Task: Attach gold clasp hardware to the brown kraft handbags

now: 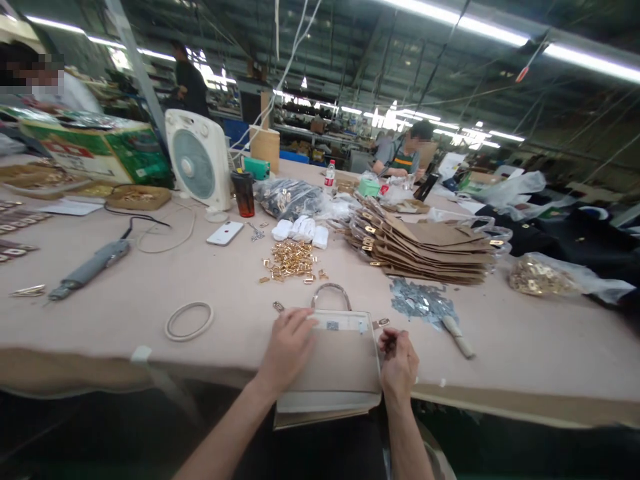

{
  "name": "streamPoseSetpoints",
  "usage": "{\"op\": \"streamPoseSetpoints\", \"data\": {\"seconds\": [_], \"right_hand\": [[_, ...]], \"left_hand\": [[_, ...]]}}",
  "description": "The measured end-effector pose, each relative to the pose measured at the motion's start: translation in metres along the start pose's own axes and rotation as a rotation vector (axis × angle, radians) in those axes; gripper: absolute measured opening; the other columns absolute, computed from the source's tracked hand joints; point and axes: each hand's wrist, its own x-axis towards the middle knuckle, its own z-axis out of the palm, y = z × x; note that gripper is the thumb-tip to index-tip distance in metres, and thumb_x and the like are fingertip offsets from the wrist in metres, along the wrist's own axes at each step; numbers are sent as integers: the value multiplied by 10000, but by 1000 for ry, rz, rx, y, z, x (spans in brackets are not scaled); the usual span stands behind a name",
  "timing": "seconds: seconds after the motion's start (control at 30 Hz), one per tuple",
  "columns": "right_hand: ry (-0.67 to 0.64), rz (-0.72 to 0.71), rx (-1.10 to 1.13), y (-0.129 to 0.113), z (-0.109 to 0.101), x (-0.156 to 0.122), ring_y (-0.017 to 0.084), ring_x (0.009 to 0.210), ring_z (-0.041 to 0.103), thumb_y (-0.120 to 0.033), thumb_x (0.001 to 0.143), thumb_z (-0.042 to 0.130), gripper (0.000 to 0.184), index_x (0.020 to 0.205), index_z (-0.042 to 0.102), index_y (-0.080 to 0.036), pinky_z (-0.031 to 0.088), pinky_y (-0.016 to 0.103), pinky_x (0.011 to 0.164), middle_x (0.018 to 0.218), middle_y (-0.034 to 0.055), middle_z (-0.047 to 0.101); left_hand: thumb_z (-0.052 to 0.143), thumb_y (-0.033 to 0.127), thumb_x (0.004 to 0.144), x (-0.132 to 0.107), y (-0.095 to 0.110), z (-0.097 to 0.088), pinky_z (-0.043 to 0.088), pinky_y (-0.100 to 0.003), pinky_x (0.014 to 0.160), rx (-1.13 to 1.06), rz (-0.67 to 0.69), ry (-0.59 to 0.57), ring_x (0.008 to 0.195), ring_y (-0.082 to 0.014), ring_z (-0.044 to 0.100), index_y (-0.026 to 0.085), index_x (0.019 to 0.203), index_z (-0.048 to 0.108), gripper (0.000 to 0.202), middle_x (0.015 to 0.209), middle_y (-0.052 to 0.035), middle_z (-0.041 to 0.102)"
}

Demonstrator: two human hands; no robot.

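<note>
A beige handbag (340,363) with a curved handle (332,288) lies flat at the table's front edge, its lower part overhanging. A small label with a printed code shows along its upper edge. My left hand (290,350) rests on the bag's left side, fingers stretched out flat across the surface. At the bag's right edge, my right hand (399,360) is closed, fingertips pressed together; anything between them is hidden. Just above it, a short strap with a metal fitting (383,323) sticks out. A similar metal fitting (278,307) projects on the left.
Beyond the bag lie gold metal fittings (290,259). To the right are stacked brown bag pieces (430,250) and grey scraps (423,300). Leftward are a tape roll (189,321), an electric screwdriver (93,267), a phone (225,233) and a fan (197,160). Co-workers sit farther back.
</note>
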Motion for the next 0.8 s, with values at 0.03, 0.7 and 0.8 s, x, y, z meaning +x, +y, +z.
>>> {"op": "streamPoseSetpoints", "data": {"seconds": [0.03, 0.7, 0.8], "right_hand": [[-4, 1, -2, 2, -2, 0, 154, 644, 600, -623, 964, 559, 459, 945, 721, -194, 465, 285, 585, 749, 22, 664], [300, -189, -123, -27, -73, 85, 164, 723, 584, -605, 968, 509, 476, 1090, 672, -174, 476, 308, 681, 842, 30, 640], [438, -281, -541, -28, -116, 119, 243, 977, 629, -598, 882, 625, 549, 1202, 686, -157, 496, 395, 898, 1118, 124, 692]], "left_hand": [[643, 164, 931, 2, 9, 3, 465, -525, 1147, -30, 47, -48, 1322, -288, 538, 301, 1245, 651, 343, 1391, -45, 661], [653, 369, 959, 39, 27, 72, 523, -516, 1031, 48, 145, -128, 1208, -308, 623, 273, 1245, 657, 302, 1305, -51, 710], [662, 354, 961, 39, 35, 64, 504, -508, 1046, 75, 102, -198, 1222, -299, 601, 252, 1240, 651, 298, 1324, -60, 693]]}}
